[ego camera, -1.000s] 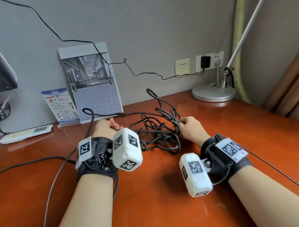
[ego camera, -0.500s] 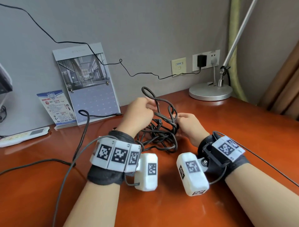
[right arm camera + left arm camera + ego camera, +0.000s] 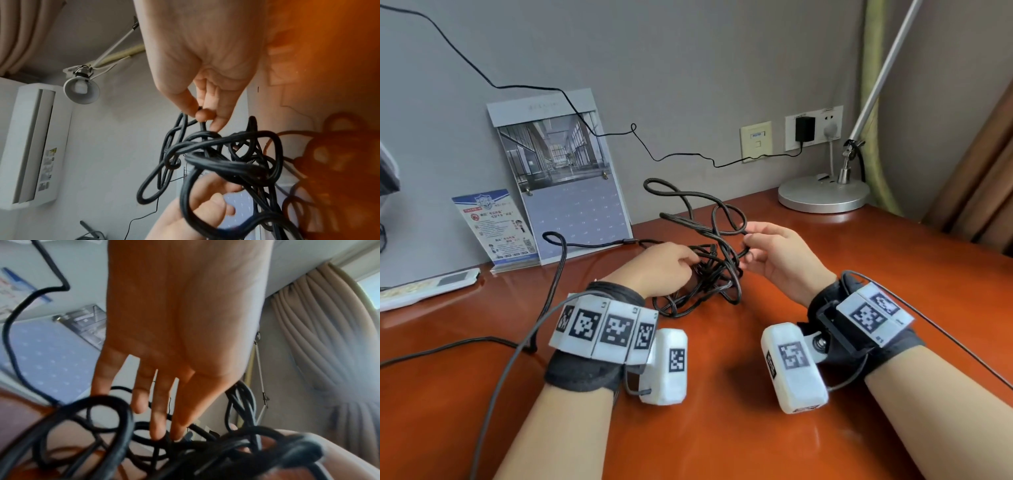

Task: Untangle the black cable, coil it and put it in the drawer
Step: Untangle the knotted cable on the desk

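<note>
The black cable [image 3: 709, 277] lies as a tangled heap on the reddish desk [image 3: 722, 428], with loops standing up at the back. My left hand [image 3: 671, 267] reaches into the heap's left side. In the left wrist view its fingers are nearly straight, and thumb and forefinger tips of the left hand [image 3: 167, 435] meet on a strand of the cable [image 3: 205, 449]. My right hand [image 3: 748, 241] is raised at the heap's right side. There the right hand [image 3: 200, 112] pinches a loop of the cable [image 3: 222, 155] between thumb and fingertips. No drawer is in view.
A calendar [image 3: 565, 178] and a leaflet stand [image 3: 494, 226] lean on the wall behind the heap. A white remote [image 3: 428, 286] lies at far left, a lamp base [image 3: 823, 193] at back right. A thin wire runs to a plugged adapter [image 3: 804, 128]. Wrist-camera leads [image 3: 493, 383] trail over the desk.
My left hand rose from the desk to the top loop, then dropped into the heap's left side. My right hand lifted slightly with its loop, and the tangle was drawn upward.
</note>
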The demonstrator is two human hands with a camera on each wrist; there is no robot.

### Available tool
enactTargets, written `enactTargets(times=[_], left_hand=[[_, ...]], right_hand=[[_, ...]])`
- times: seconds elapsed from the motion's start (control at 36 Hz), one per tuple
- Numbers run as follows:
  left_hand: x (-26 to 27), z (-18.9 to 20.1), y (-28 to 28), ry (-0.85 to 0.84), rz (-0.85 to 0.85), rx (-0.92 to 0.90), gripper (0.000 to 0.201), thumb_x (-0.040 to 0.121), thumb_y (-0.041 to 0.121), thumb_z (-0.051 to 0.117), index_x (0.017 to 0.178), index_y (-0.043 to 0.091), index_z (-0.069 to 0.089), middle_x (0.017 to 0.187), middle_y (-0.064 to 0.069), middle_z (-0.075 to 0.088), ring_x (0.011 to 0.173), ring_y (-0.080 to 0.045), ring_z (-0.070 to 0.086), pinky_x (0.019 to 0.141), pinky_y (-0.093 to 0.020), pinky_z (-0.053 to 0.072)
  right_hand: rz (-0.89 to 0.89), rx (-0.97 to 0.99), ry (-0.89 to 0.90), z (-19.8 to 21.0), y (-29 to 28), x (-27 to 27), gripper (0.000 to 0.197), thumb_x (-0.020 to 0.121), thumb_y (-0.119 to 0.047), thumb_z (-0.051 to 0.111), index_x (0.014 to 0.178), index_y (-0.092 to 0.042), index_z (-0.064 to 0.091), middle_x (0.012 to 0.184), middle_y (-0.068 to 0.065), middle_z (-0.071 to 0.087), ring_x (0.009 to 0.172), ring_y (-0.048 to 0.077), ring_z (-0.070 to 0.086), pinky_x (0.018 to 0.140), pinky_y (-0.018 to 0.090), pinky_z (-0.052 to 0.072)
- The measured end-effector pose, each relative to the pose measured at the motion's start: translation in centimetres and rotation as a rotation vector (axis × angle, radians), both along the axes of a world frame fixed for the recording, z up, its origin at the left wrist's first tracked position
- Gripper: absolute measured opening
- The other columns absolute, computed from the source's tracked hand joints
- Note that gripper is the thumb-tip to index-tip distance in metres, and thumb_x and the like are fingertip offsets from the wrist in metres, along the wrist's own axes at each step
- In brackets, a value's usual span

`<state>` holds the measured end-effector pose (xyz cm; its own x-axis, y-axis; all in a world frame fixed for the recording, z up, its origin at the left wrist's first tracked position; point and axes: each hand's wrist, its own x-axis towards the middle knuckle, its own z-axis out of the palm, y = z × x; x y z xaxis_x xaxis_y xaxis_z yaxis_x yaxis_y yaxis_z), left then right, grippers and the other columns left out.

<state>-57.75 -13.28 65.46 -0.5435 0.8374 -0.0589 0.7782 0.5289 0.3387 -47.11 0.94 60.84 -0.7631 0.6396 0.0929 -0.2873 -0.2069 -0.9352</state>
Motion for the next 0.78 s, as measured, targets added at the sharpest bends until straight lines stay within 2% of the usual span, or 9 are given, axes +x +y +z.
enactTargets(times=[0.06, 0.17, 0.25, 0.33, 0.39, 0.5, 0.56, 0.64, 0.78], left_hand=[[0.3, 0.0, 0.1, -0.068, -0.03, -0.01, 0.049, 0.093, 0.005, 0.04, 0.137, 0.025, 0.05, 0.121, 0.003, 0.055, 0.106, -0.02, 0.057, 0.071, -0.015, 0.04], [0.6, 0.8, 0.0, -0.171, -0.063, 0.067, 0.047, 0.083, 0.004, 0.053, 0.112, 0.04, 0.057, 0.117, 0.001, 0.057, 0.113, -0.02, 0.051, 0.092, -0.027, 0.042], [1.4, 1.7, -0.7, -0.379, -0.12, 0.151, 0.03, 0.076, 0.016, 0.067, 0.092, 0.041, 0.058, 0.101, 0.008, 0.065, 0.099, -0.014, 0.061, 0.087, -0.022, 0.047], [2.1, 1.6, -0.6, -0.551, -0.195, 0.18, 0.023, 0.081, 0.027, 0.07, 0.104, 0.028, 0.064, 0.108, 0.002, 0.07, 0.096, -0.009, 0.066, 0.083, -0.017, 0.051], [2.3, 1.3, -0.1, -0.528, -0.146, 0.249, 0.018, 0.089, 0.034, 0.061, 0.106, 0.028, 0.064, 0.107, 0.007, 0.069, 0.093, -0.001, 0.064, 0.075, -0.013, 0.05], [2.1, 0.5, 1.3, -0.425, 0.047, 0.403, 0.031, 0.088, 0.032, 0.054, 0.105, 0.009, 0.065, 0.092, 0.003, 0.066, 0.085, -0.013, 0.061, 0.085, -0.038, 0.05], [2.1, 0.5, 1.5, -0.432, 0.106, 0.478, 0.018, 0.089, 0.026, 0.05, 0.092, 0.01, 0.058, 0.087, -0.004, 0.058, 0.08, -0.017, 0.054, 0.074, -0.036, 0.046], [2.1, 0.7, 1.4, -0.475, 0.153, 0.562, 0.011, 0.09, 0.024, 0.047, 0.084, 0.015, 0.051, 0.086, -0.01, 0.059, 0.081, -0.02, 0.057, 0.073, -0.034, 0.044], [2.3, 0.5, 1.4, -0.426, 0.156, 0.584, 0.011, 0.093, 0.024, 0.047, 0.093, 0.022, 0.058, 0.099, -0.003, 0.067, 0.09, -0.016, 0.062, 0.068, -0.025, 0.045]], right_hand=[[-0.003, 0.032, 0.016, 0.0, -0.1, -0.2, 0.029, 0.091, 0.007, 0.048, 0.118, -0.002, 0.054, 0.082, 0.005, 0.057, 0.054, 0.009, 0.051, 0.061, 0.022, 0.052], [0.009, 0.125, 0.075, 0.1, -0.5, -0.1, 0.035, 0.09, 0.009, 0.049, 0.12, -0.008, 0.052, 0.088, 0.001, 0.066, 0.071, 0.011, 0.059, 0.075, 0.026, 0.048], [0.033, 0.218, 0.116, 0.4, -1.0, 0.1, 0.039, 0.09, 0.008, 0.052, 0.125, -0.01, 0.049, 0.09, 0.0, 0.069, 0.071, 0.007, 0.063, 0.066, 0.018, 0.048], [-0.004, 0.278, 0.121, 0.5, -1.3, 0.1, 0.04, 0.089, 0.008, 0.053, 0.125, -0.01, 0.049, 0.089, 0.0, 0.069, 0.068, 0.001, 0.064, 0.059, 0.011, 0.045], [-0.039, 0.327, 0.097, 0.4, -1.5, 0.0, 0.034, 0.089, 0.006, 0.055, 0.119, -0.01, 0.049, 0.091, 0.002, 0.067, 0.07, 0.005, 0.062, 0.062, 0.015, 0.047], [-0.051, 0.306, 0.087, 0.3, -1.5, -0.2, 0.028, 0.086, 0.015, 0.052, 0.092, -0.012, 0.043, 0.087, 0.006, 0.06, 0.069, 0.015, 0.056, 0.067, 0.022, 0.052], [-0.036, 0.326, 0.08, 0.3, -1.5, -0.3, 0.034, 0.083, 0.02, 0.05, 0.083, -0.013, 0.04, 0.082, 0.004, 0.056, 0.071, 0.015, 0.057, 0.068, 0.021, 0.053], [-0.037, 0.53, -0.025, 0.1, -1.6, -0.4, 0.028, 0.083, 0.015, 0.052, 0.082, -0.013, 0.05, 0.082, -0.001, 0.059, 0.076, 0.01, 0.056, 0.072, 0.018, 0.048], [-0.068, 0.664, -0.072, -0.2, -1.7, -0.5, 0.027, 0.086, -0.002, 0.062, 0.071, -0.024, 0.063, 0.065, -0.016, 0.064, 0.063, -0.004, 0.055, 0.067, 0.01, 0.044]])
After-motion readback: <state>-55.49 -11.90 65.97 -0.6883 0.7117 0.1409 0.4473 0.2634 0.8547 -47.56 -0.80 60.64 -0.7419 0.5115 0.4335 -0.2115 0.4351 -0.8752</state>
